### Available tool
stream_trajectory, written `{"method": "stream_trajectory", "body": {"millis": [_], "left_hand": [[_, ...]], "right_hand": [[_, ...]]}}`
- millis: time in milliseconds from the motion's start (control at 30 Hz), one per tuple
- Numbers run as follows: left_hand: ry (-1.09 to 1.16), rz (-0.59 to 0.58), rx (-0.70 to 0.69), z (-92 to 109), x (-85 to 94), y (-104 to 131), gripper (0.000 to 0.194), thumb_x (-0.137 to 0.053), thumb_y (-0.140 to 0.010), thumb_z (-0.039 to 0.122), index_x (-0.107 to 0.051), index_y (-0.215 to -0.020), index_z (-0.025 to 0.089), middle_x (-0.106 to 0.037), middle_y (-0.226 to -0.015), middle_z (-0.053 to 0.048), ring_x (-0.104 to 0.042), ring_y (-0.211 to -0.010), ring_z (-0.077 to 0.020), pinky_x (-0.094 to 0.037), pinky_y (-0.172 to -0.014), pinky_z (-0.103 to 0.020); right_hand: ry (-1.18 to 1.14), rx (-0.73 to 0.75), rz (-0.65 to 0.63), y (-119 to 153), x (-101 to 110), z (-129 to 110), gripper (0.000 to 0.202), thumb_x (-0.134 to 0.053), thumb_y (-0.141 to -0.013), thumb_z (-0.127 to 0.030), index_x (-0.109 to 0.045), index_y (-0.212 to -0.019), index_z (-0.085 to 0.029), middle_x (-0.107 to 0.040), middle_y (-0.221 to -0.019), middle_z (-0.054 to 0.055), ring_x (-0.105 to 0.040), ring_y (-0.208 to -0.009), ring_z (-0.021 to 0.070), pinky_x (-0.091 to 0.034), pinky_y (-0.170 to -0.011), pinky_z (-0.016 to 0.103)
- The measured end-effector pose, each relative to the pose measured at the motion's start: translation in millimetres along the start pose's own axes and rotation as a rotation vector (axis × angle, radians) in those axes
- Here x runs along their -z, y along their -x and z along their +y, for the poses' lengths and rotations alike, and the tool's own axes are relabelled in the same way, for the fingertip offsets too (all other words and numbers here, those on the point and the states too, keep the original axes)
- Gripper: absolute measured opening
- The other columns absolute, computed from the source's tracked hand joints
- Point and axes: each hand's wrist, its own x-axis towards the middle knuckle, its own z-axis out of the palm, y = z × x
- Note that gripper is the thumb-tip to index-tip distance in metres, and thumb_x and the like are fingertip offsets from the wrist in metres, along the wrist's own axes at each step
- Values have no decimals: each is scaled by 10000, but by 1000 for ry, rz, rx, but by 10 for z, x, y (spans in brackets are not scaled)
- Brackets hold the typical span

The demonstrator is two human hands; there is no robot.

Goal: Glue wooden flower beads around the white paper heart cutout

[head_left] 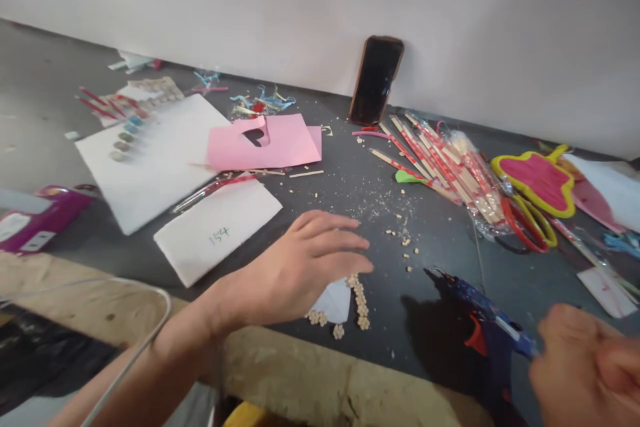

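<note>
My left hand (pixel 310 257) reaches in with its fingers stretched out, palm down, over a small white piece of paper (pixel 336 300). Flower-like clusters of tiny pale wooden pieces (pixel 361 303) lie along the paper's right side and lower edge. My left hand hides part of the paper. At the lower right, my right hand (pixel 583 363) is closed in a fist at the rear end of a blue hot glue gun (pixel 493 317) with a red trigger. What its fingers hold is hidden. The gun's nozzle points up and left.
Loose pale bits (pixel 406 241) are scattered mid-table. A phone (pixel 377 80) leans on the wall. Wrapped sticks (pixel 440 163) and scissors (pixel 527 223) lie right. A folded white sheet (pixel 220 233), pink paper (pixel 290 140) and purple box (pixel 47 217) are left. A white cable (pixel 150 287) crosses my left forearm.
</note>
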Motion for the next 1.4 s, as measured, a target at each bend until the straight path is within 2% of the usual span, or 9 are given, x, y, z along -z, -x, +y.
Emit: {"method": "stream_trajectory", "body": {"millis": [33, 100, 133, 167, 267, 400, 667, 1100, 1400], "left_hand": [[-22, -105, -13, 15, -35, 7, 435, -451, -841, 30, -549, -1205, 248, -542, -1332, -29, -350, -1342, -256, -265, -1099, -494], [-42, -246, -39, 38, -101, 21, 578, -447, -813, 25, -457, -1328, 287, -465, -1421, 14, -229, -1410, -261, -135, -1143, -532], [-41, -287, -51, 45, -129, 24, 577, -448, -816, 37, -445, -1339, 279, -454, -1432, 20, -208, -1418, -257, -100, -1151, -532], [-40, -311, -61, 47, -153, 25, 556, -444, -824, 49, -448, -1338, 261, -458, -1429, 15, -203, -1420, -252, -84, -1156, -524], [-67, -312, -46, 32, -194, 21, 470, -429, -870, 87, -459, -1326, 199, -498, -1392, -36, -249, -1402, -242, -106, -1156, -502], [-98, -270, 29, -10, -189, 24, 355, -450, -935, 189, -487, -1289, 175, -550, -1324, -68, -302, -1377, -248, -171, -1140, -497], [-64, -267, 13, -28, -275, -9, 268, -565, -911, 291, -571, -1171, 227, -599, -1219, -57, -373, -1331, -249, -211, -1127, -483], [4, -229, -48, -34, -425, 16, 207, -434, -944, 168, -621, -1015, 223, -636, -1114, -32, -449, -1278, -219, -271, -1121, -448], [12, -173, -74, -72, -497, 38, 199, -438, -944, 167, -627, -988, 212, -640, -1068, -30, -494, -1223, -211, -310, -1105, -409]], "right_hand": [[30, 58, -32, -16, -12, -64, 432, -589, -825, -166, -268, -555, -267, -336, -472, -64, -321, -423, 106, -283, -459, 294], [43, 184, -261, -36, -64, -208, 219, -538, -877, -255, -453, -675, -250, -541, -652, 2, -500, -557, 134, -380, -505, 293], [40, 250, -359, -35, -98, -283, 110, -489, -905, -297, -542, -852, -217, -611, -828, 62, -579, -708, 169, -441, -581, 310], [38, 330, -442, -25, -131, -357, 186, -468, -914, -313, -555, -1012, -181, -618, -969, 104, -599, -847, 199, -475, -672, 332], [18, 547, -600, 21, -212, -557, 277, -482, -909, -286, -532, -1158, -177, -607, -1071, 102, -562, -998, 226, -464, -836, 372], [-1, 578, -701, 45, -306, -706, 244, -540, -886, -341, -576, -1084, -204, -644, -996, 67, -557, -950, 236, -455, -809, 397], [-54, 525, -787, 119, -438, -585, 307, -571, -849, -490, -628, -1011, -236, -683, -939, 41, -578, -885, 217, -423, -742, 364], [-130, 488, -835, 168, -463, -672, 57, -600, -857, -289, -609, -872, -236, -661, -828, -11, -556, -788, 180, -368, -730, 330], [-145, 511, -822, 180, -496, -626, 69, -583, -866, -294, -612, -890, -236, -662, -846, -15, -553, -783, 168, -358, -734, 324]]}}
